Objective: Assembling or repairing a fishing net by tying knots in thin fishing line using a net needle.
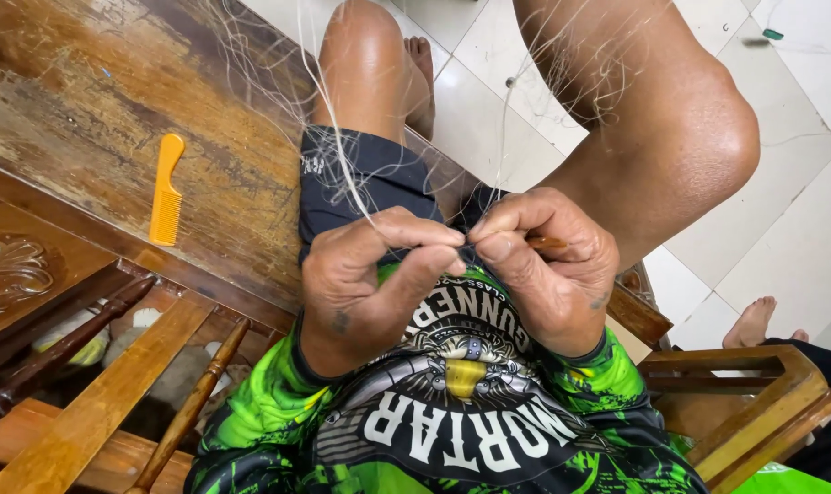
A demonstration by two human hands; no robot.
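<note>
Carefully now: your left hand [365, 279] and right hand [548, 270] meet in front of your chest, thumb and forefinger of each pressed together on fine pale strands of net twine [347, 169]. You keep the pinch points nearly touching, and that looks like the right way to handle thread this thin, since slack between the fingers would likely let it slip or tangle. Your right hand also grips a slim brown tool [548, 243], perhaps a netting needle, with only its end showing past the fingers; I cannot tell its full shape. Hold its tip close to the left pinch so the thread stays short and taut.

As for the twine, it is nearly transparent, whitish and hair-thin, rising from your fingers in loose curving lines across your knees [365, 55] and the white tiled floor [790, 220]. It forms a faint mesh draped over your legs, hard to follow against the tiles.

An orange comb [166, 190] lies well apart on the worn wooden bench [86, 101] to your left, untouched.
</note>
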